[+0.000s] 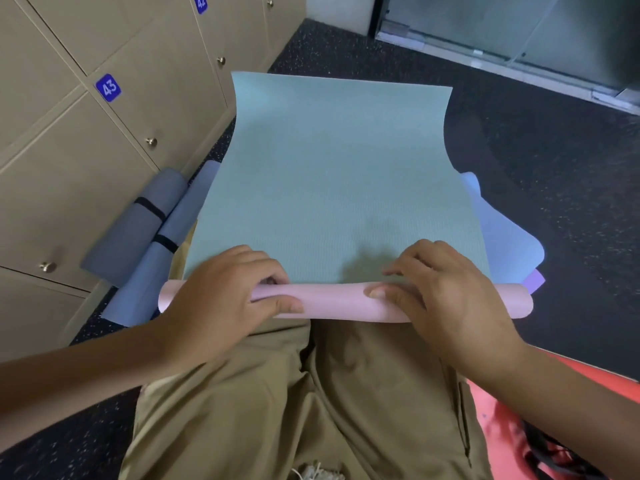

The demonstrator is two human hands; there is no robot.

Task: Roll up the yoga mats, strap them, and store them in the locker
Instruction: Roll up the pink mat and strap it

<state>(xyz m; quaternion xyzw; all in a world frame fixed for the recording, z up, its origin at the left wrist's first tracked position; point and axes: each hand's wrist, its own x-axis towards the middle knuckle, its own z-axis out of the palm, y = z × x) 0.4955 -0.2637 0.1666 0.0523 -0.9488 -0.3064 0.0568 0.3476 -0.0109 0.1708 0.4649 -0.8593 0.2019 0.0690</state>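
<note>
Green mat (332, 174) lies flat on the floor ahead, its near edge curled into a thin pink roll (332, 301). Left hand (225, 299) and right hand (440, 299) both curl around that roll. Uneven pressure could skew or loosen it. Mats beneath are mostly hidden.

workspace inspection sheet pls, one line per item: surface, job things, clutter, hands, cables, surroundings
surface: dark speckled floor, partly covered by mats.
job's things: green mat lies flat, its near end rolled into a pink-backed roll; two rolled blue mats, each with a black strap, lie by the lockers; blue mat edges show beneath the green one.
clutter: red mat at lower right, with black straps on it.
grippers: left hand and right hand both grip the roll.
cables: nothing seen.
surroundings: numbered beige lockers, doors closed; glass door at the back.
</note>
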